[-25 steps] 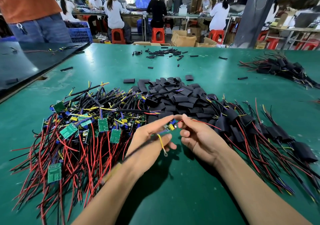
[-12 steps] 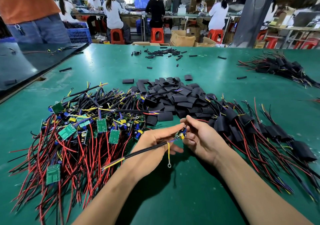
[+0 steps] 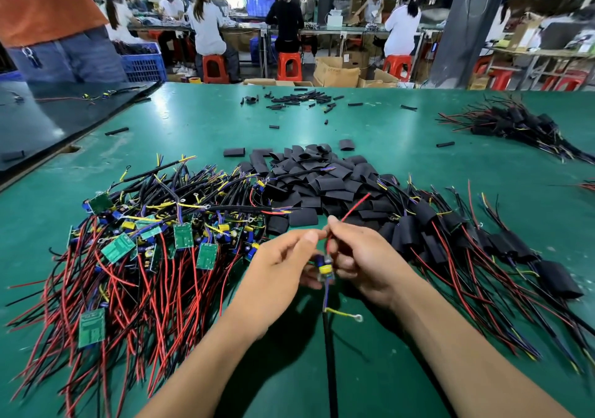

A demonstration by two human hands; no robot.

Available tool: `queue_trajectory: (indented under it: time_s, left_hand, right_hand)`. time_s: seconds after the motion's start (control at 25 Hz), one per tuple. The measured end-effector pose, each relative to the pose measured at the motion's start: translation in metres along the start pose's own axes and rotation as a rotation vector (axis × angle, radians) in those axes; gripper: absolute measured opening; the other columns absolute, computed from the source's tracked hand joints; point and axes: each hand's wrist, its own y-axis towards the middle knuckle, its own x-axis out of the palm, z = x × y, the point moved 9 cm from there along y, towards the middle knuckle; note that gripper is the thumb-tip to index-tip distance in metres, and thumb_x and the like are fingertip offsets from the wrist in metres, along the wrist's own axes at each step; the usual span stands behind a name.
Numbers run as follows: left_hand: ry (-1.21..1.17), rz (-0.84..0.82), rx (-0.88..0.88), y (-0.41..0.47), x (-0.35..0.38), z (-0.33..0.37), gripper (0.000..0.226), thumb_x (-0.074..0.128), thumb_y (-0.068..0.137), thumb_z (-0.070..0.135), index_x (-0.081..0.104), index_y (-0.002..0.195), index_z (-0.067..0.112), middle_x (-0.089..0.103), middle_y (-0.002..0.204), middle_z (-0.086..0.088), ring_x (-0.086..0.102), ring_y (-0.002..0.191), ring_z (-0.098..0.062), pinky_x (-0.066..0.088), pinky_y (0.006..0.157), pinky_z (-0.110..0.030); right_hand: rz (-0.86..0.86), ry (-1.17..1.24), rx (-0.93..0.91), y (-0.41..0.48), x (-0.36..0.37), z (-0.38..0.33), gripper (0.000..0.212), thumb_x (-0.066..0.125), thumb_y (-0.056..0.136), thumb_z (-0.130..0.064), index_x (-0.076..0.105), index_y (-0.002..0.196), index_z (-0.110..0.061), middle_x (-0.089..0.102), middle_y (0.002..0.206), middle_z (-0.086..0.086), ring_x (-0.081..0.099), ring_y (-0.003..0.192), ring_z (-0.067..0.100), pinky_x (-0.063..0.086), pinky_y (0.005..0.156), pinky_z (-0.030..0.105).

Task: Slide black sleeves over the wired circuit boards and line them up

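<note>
The right hand [image 3: 367, 263] pinches a red lead [image 3: 352, 208] between thumb and forefinger, its other fingers curled under, while the left hand [image 3: 277, 276] cups the small circuit board [image 3: 325, 269] that the lead comes from, thumb stretched toward the same pinch and fingertips tucked beneath the board. The board hangs between the two palms, clear of the table [image 3: 386, 134], with no sleeve on it yet. Its long axis runs away from the person: the free tip of the red lead points up and forward, and at the near end a black cable [image 3: 329, 346] trails back toward the body, with a yellow wire ending in a ring terminal [image 3: 349, 315] curling off to the right. That bearing matters, since the heap of loose black sleeves [image 3: 325, 182] lies straight ahead of the fingertips, on the side the red lead already points to; the closest sleeve [image 3: 302, 216] sits just beyond the left thumb, so either hand is near it, the left perhaps nearer. A sleeve would likely be threaded on from the red-lead end. To the left lies a tangle of bare boards [image 3: 154, 243] with red and black wires; to the right, finished sleeved boards [image 3: 502, 243] lie side by side in a rough row.
</note>
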Motion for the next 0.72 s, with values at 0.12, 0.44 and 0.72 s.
queue_trajectory:
  time_s: [0.12, 0.44, 0.72]
  left_hand:
    - [-0.098, 0.046, -0.121, 0.000, -0.008, -0.010, 0.012, 0.061, 0.096, 0.012, 0.067, 0.107, 0.008, 0.073, 0.088, -0.017, 0.068, 0.064, -0.028, 0.058, 0.057, -0.032]
    - [0.301, 0.305, -0.105, 0.002, -0.040, -0.014, 0.023, 0.057, 0.093, 0.009, 0.073, 0.090, 0.025, 0.059, 0.047, 0.009, 0.050, 0.042, -0.008, 0.043, 0.046, -0.018]
    - [0.493, 0.393, -0.029, -0.001, -0.048, 0.001, 0.009, 0.066, 0.091, 0.020, 0.074, 0.087, 0.024, 0.062, 0.054, 0.006, 0.057, 0.053, -0.012, 0.048, 0.059, -0.024]
  right_hand:
    - [-0.013, -0.166, -0.115, -0.001, 0.007, -0.003, 0.025, 0.053, 0.104, -0.021, 0.069, 0.088, -0.009, 0.054, 0.060, -0.003, 0.035, 0.043, 0.007, 0.027, 0.038, 0.017]
    - [0.431, -1.283, -0.486, -0.014, -0.024, -0.043, 0.029, 0.059, 0.096, -0.016, 0.065, 0.124, -0.009, 0.055, 0.123, 0.009, 0.053, 0.114, 0.028, 0.039, 0.101, 0.034]
    - [0.423, -1.580, -0.355, -0.009, -0.016, -0.037, 0.040, 0.049, 0.100, -0.037, 0.054, 0.136, -0.020, 0.052, 0.138, 0.000, 0.044, 0.120, 0.029, 0.039, 0.097, 0.040]
